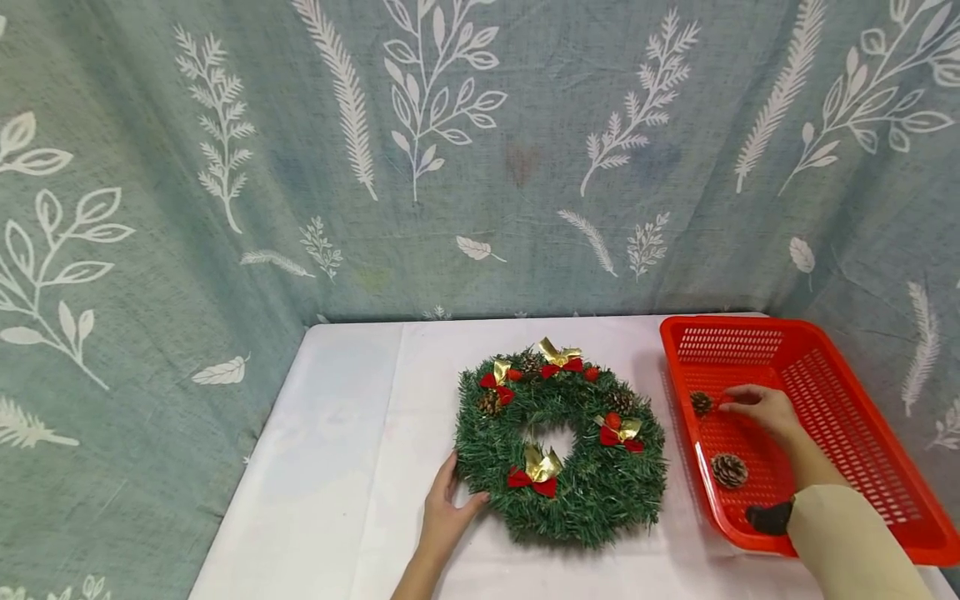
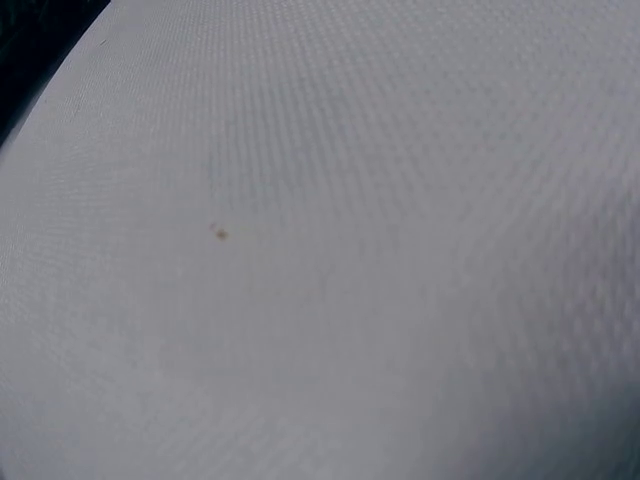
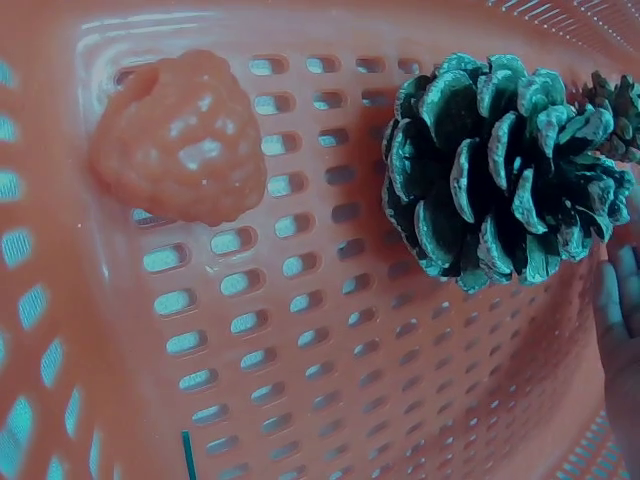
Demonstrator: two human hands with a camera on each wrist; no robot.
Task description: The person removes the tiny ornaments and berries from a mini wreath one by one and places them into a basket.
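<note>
A green Christmas wreath (image 1: pixel 480 446) with red-and-gold bows, pine cones and red berries lies on the white table. My left hand (image 1: pixel 444 512) rests at its lower left edge, thumb and fingers spread against the greenery; the left wrist view shows only white cloth. My right hand (image 1: pixel 765 410) reaches into the red basket (image 1: pixel 817 433), fingertips beside a small pine cone (image 1: pixel 701 404), with a slight gap visible. A larger pine cone (image 3: pixel 500 170) lies nearer the basket's front, and a red raspberry-like berry (image 3: pixel 180 140) shows in the right wrist view.
The basket stands at the table's right side, its raised rim close to the wreath. White cloth (image 1: pixel 337 467) covers the table. Behind hangs a grey-green leaf-patterned curtain (image 1: pixel 525 233). A black wrist camera (image 1: pixel 768 518) sits at the right sleeve.
</note>
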